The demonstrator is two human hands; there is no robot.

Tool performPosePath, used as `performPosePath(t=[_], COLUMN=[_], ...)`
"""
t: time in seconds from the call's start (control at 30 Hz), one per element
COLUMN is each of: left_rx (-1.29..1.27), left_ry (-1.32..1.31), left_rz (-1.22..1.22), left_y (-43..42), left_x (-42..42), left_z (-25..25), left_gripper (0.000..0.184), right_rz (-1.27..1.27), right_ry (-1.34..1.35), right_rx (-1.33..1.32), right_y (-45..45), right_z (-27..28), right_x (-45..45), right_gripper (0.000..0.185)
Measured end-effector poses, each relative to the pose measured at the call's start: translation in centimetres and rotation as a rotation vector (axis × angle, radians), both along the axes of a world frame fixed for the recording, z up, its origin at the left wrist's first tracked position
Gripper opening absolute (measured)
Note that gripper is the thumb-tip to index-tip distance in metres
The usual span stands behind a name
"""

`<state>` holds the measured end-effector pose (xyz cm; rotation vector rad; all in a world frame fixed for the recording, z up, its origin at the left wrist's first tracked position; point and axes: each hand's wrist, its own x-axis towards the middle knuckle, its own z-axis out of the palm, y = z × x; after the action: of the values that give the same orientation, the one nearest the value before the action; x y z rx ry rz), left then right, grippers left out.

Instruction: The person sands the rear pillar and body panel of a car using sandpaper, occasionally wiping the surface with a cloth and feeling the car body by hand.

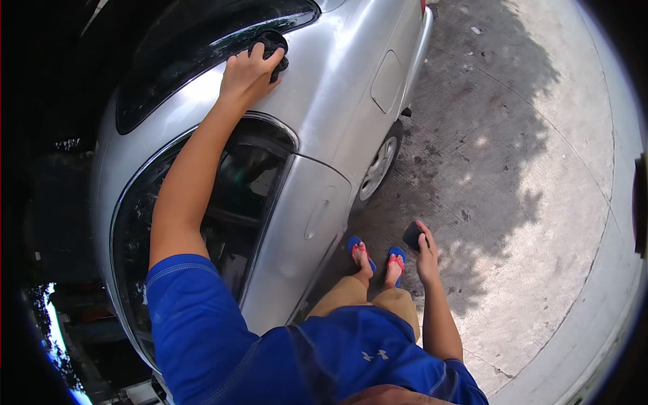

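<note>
My left hand [248,75] reaches up to the silver car [317,94] and presses a black pad [271,42], soft-looking like a bunched cloth, on the bodywork beside the rear window [223,50]. The fingers are curled over the pad and cover part of it. Lower down, away from the bodywork, my right hand [426,255] is closed on a small flat black object [412,235]. Its kind cannot be made out, as the fingers cover one side of it.
Below my left arm are the car's side window [246,182] and door handle [317,219]. The fuel flap [388,82] and rear wheel [379,169] lie further along. My feet in blue sandals [396,262] stand on concrete [499,223] beside the car, partly in shade.
</note>
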<state>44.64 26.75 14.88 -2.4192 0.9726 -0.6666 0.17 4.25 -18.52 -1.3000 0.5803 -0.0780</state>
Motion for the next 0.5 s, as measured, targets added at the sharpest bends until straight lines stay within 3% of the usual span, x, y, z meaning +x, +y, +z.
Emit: performPosePath(t=[0.13,0.27,0.3,0.43,0.5], left_rx=[0.106,-0.036,-0.093,-0.133,-0.142], left_ry=[-0.243,-0.254,-0.227,-0.232,-0.22], left_rz=[0.031,0.052,-0.037,-0.161,-0.198], left_y=[7.3,7.5,8.5,8.5,8.4], left_x=[-4.3,-5.4,-4.0,-1.9,-1.3], left_z=[1.6,2.3,1.1,0.5,0.2], left_gripper=[0.054,0.067,0.076,0.045,0.034], right_rz=[-0.128,-0.097,-0.083,0.16,0.019], right_ry=[-0.003,-0.448,-0.484,-0.509,-0.468], right_rx=[0.116,-0.412,-0.529,-1.028,-1.028], right_y=[3.3,7.8,9.7,17.7,14.3], right_z=[2.4,5.6,6.4,9.0,10.0], right_x=[8.9,24.4,28.2,32.3,37.8], right_gripper=[0.063,0.067,0.068,0.069,0.07])
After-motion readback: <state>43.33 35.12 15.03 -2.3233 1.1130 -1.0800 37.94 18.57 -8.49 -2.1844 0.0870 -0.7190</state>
